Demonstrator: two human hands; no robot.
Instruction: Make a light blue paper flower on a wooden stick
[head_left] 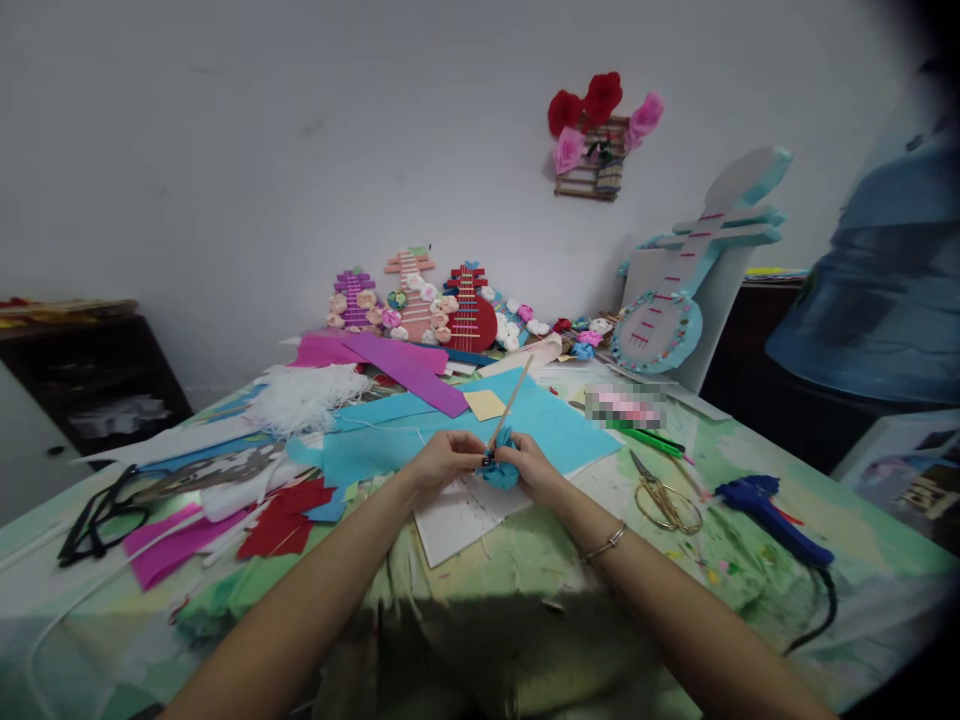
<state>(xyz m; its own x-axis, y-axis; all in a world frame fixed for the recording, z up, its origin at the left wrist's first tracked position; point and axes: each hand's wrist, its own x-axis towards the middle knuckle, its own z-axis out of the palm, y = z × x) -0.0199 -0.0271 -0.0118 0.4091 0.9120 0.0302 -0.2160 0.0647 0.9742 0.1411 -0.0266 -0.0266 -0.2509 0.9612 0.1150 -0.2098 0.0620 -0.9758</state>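
Over the middle of the table, my right hand (535, 472) is closed around one side of a crumpled blue paper flower (501, 474). My left hand (448, 462) pinches at the flower's left side, by a small dark piece whose kind I cannot make out. A thin wooden stick (513, 400) rises at a slant from between the hands; its lower end is hidden by the fingers and the flower. Beneath them lie a white sheet (459, 525) and large blue paper (577, 440), with a small tan square (484, 404) just beyond.
Gold-handled scissors (667, 502) and a blue glue gun (772, 515) lie to the right. At left are black glasses (101, 520), red scraps (289, 518) and white shredded strands (304, 398). Decorated paper lutes (469, 310) and a larger lute (671, 290) stand at the back.
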